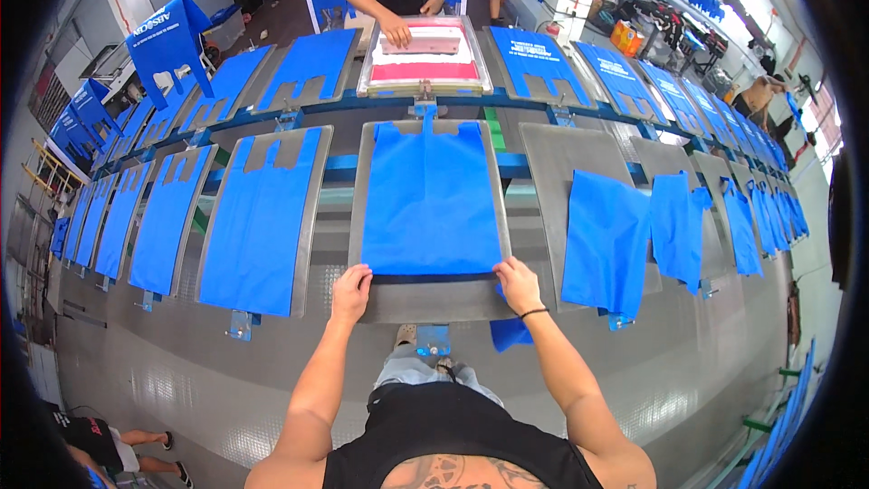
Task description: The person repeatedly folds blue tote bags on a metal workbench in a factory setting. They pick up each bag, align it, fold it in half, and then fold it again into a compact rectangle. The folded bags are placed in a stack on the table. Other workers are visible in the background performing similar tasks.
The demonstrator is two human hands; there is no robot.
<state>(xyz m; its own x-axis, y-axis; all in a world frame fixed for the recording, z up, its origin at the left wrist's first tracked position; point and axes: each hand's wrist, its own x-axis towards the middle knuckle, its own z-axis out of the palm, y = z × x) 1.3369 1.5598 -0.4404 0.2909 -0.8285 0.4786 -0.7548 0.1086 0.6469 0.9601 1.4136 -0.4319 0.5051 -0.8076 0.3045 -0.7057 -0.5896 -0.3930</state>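
Observation:
A plain blue vest-handled bag (pixel 431 199) lies spread over the grey board (pixel 421 299) directly in front of me, its handle end pointing away. At its near left corner, the fingers of my left hand (pixel 351 292) are closed in a pinch on the edge. My right hand (pixel 519 286), wearing a dark wristband, pinches the near right corner the same way. Between the two hands the bag's near edge runs nearly straight, with a bare strip of board showing below it. A piece of blue fabric (pixel 510 333) hangs below my right hand.
More blue bags lie on boards to my left (pixel 256 217); others drape crookedly to my right (pixel 605 235). Across the blue rail, a co-worker's hand (pixel 396 32) rests on a printing screen frame (pixel 424 89). Printed bags (pixel 538 63) lie on far boards. A bracket (pixel 434 340) projects near my legs.

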